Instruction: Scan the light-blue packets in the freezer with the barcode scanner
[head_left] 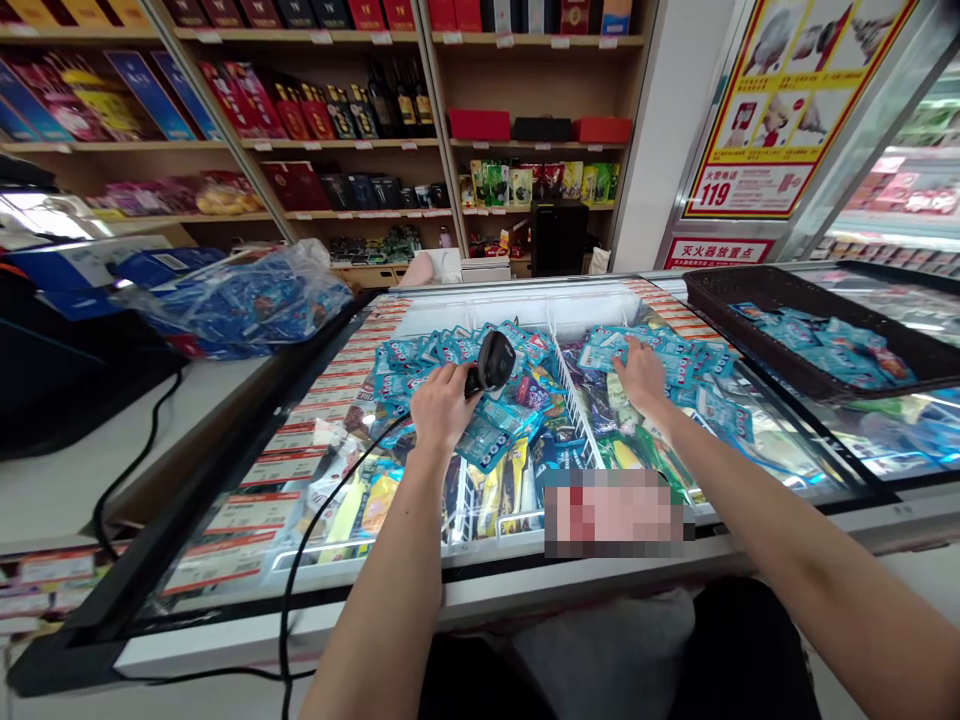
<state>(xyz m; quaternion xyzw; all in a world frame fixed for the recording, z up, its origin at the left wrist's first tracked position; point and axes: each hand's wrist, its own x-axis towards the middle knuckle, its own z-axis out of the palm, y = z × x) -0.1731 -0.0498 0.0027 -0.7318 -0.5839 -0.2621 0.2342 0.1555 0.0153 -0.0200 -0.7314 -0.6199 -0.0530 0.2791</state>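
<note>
My left hand (441, 405) is wrapped round the handle of a black handheld barcode scanner (495, 362), its head tilted up over a pile of small blue snack packets (420, 358). A black cable (330, 500) runs from the scanner down towards the front left. Over to the right, my right hand (643, 375) has its fingers closed on the edge of a blue packet (600, 350) in a second, looser group. Both groups lie on the glass lid of a chest freezer (480, 575). Under the glass, white wire baskets (574, 395) hold colourful frozen goods.
A dark brown plastic tray (825, 375) with several blue packets stands at the right. Left of the freezer lies a clear plastic bag (255, 300) full of blue packets. A blurred-out object (615, 512) lies at the front edge. Stocked shelves (337, 145) line the back wall.
</note>
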